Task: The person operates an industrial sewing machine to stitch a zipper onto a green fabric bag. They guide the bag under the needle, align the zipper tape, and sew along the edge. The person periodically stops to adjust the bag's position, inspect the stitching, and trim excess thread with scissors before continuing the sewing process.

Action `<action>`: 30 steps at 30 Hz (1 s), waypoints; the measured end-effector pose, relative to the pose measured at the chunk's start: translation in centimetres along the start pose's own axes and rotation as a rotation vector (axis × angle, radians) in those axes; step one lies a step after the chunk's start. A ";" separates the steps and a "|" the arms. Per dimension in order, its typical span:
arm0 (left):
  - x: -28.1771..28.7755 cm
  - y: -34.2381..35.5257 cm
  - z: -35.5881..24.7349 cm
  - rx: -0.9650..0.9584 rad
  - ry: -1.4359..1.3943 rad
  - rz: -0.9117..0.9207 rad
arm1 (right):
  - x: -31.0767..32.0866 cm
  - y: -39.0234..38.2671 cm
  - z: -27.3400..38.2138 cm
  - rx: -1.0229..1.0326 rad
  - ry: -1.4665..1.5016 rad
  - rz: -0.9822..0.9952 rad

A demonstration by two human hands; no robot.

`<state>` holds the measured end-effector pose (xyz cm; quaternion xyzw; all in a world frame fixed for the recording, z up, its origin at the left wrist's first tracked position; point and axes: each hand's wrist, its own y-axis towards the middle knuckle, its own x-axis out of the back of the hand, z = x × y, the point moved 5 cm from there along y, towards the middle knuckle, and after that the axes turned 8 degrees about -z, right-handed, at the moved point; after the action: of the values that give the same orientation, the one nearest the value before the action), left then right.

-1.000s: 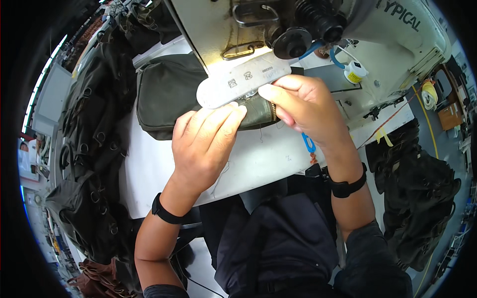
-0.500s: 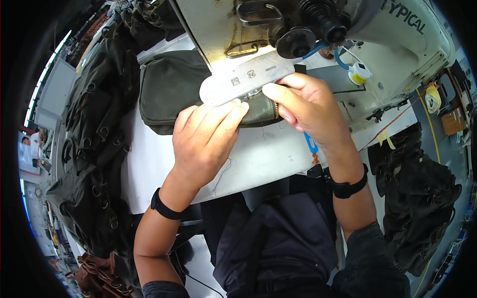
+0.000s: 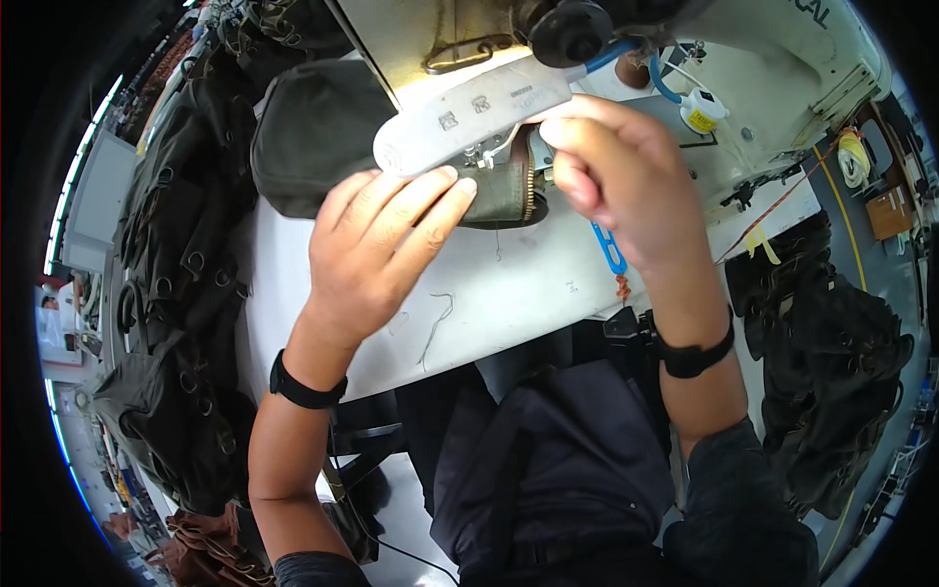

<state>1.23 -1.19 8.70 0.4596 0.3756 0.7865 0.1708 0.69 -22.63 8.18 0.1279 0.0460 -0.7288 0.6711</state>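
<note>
An olive pouch (image 3: pixel 308 132) with a brass zip (image 3: pixel 528 186) lies under the sewing machine (image 3: pixel 782 68). The machine's pale oblong part (image 3: pixel 460 122) overhangs it, partly hiding the metal fittings at the needle area. My left hand (image 3: pixel 377 254) grips the pouch, fingertips beside those fittings, thumb hidden. My right hand (image 3: pixel 626 186) is closed just right of the zip, thumb and forefinger pinched by a thin whitish piece near the fittings; what exactly they hold is unclear.
The white tabletop (image 3: pixel 372 313) carries loose threads. A blue hook (image 3: pixel 611 249) hangs by my right wrist. A white bottle (image 3: pixel 700 111) stands on the machine. Dark bags are piled at left (image 3: pixel 166 274) and right (image 3: pixel 822 391); brown material (image 3: pixel 201 548) lies lower left.
Both hands and the pouch sit higher in the picture. My left hand is further left, and my right thumb has lifted, uncovering more of the fittings and a whitish piece.
</note>
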 end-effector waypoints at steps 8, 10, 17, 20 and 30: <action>-0.6 0.0 -1.9 0.164 0.014 -0.026 | -2.0 -3.1 -2.0 0.610 -0.624 -0.329; -0.6 0.1 -2.1 0.196 0.030 -0.014 | -2.0 -2.9 -2.7 0.652 -0.574 -0.355; -0.5 0.2 -2.3 0.298 0.040 0.030 | -2.4 -2.9 -2.2 0.785 -0.708 -0.377; -0.6 0.2 -2.4 0.327 0.042 0.043 | -2.9 -3.0 -2.1 0.877 -0.839 -0.393; -0.7 -0.3 -2.0 0.384 -0.061 0.039 | -3.3 -3.0 -1.8 0.908 -0.996 -0.361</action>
<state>-0.13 -2.33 7.46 0.5143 0.5045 0.6893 0.0761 -1.79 -18.75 6.90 0.0366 -0.5559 -0.7480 0.3607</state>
